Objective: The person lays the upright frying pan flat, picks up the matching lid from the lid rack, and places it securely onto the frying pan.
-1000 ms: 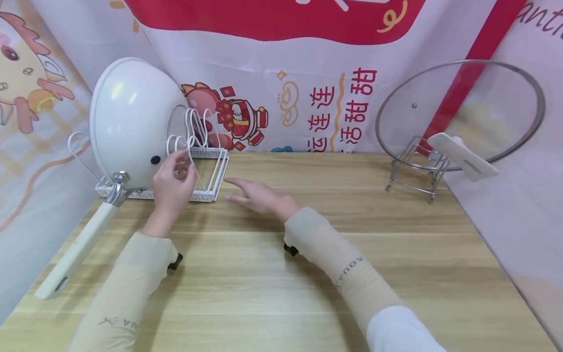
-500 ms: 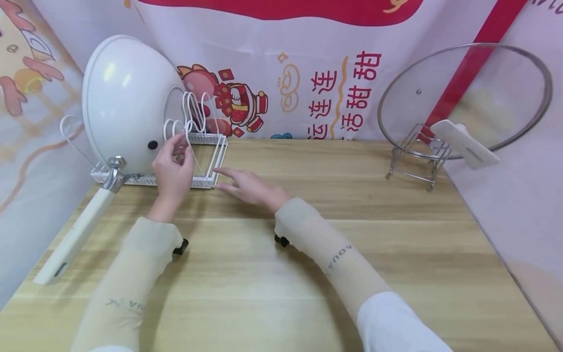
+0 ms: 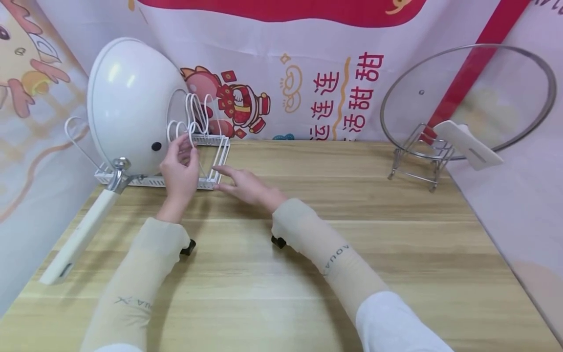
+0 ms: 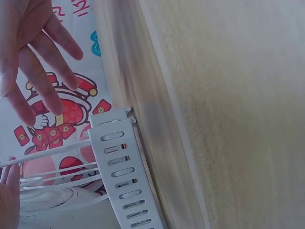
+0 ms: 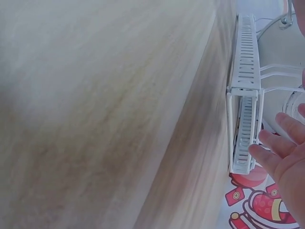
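Observation:
In the head view, a white rack [image 3: 149,181] with upright wire loops stands at the table's back left, a white pan [image 3: 127,102] tilted on its side in it. My left hand [image 3: 179,171] pinches one wire loop [image 3: 192,128] right of the pan, thumb and fingertips curled together. At the rack's right end is my right hand [image 3: 246,187], its fingers extended. The right wrist view shows this hand [image 5: 288,162] with fingertips beside the rack's end frame [image 5: 245,133]; contact is unclear. In the left wrist view, the left hand [image 4: 7,200] is partly cut off beside the wires.
The pan's long handle [image 3: 81,237] slants over the table's left side. At the back right, a wire stand [image 3: 415,177] holds a large glass lid [image 3: 409,88] with a pale handle [image 3: 468,145]. A printed cloth [image 3: 264,44] hangs behind the wooden table [image 3: 334,264].
The right hand has moved left, from a gap beside the rack to its right end. The left hand remains at the wire loop. The head view has shifted.

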Motion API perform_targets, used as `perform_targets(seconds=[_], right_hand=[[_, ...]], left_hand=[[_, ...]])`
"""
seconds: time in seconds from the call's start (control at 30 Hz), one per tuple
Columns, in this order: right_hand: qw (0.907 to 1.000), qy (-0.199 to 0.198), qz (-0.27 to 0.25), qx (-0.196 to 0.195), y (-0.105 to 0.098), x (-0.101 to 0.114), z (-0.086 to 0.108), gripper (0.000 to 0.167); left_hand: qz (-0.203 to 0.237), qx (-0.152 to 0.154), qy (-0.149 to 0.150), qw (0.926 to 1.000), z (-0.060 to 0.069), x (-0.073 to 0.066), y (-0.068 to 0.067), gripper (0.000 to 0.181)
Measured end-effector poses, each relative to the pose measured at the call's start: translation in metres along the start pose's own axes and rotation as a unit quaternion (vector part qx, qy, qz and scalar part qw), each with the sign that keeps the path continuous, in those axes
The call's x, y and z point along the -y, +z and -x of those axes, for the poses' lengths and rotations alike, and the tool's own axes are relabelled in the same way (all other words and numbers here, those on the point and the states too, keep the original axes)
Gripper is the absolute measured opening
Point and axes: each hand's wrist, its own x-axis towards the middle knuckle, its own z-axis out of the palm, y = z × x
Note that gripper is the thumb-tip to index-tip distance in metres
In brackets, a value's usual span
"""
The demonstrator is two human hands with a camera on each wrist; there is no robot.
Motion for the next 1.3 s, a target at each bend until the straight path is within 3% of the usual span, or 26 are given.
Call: perform_targets(seconds=[0.5, 0.67, 1.03, 1.3], right_hand=[[0.9993, 0.013, -0.034, -0.005, 0.013, 0.005, -0.017, 0.058], [0.9976, 0.006, -0.069, -0.006, 0.017, 0.005, -0.021, 0.056], [0.989, 0.022, -0.146, -0.007, 0.023, 0.009, -0.031, 0.054], [0.9858, 0.032, -0.165, -0.01, 0.026, 0.008, -0.036, 0.054]], left_hand=[[0.029, 0.011, 0.01, 0.9995, -0.001, 0.007, -0.002, 0.037], [0.029, 0.009, 0.009, 0.9995, -0.002, 0.01, 0.0, 0.036], [0.027, 0.004, 0.001, 0.9996, 0.001, 0.008, -0.001, 0.038], [0.024, -0.009, -0.001, 0.9997, 0.002, 0.003, 0.002, 0.039]])
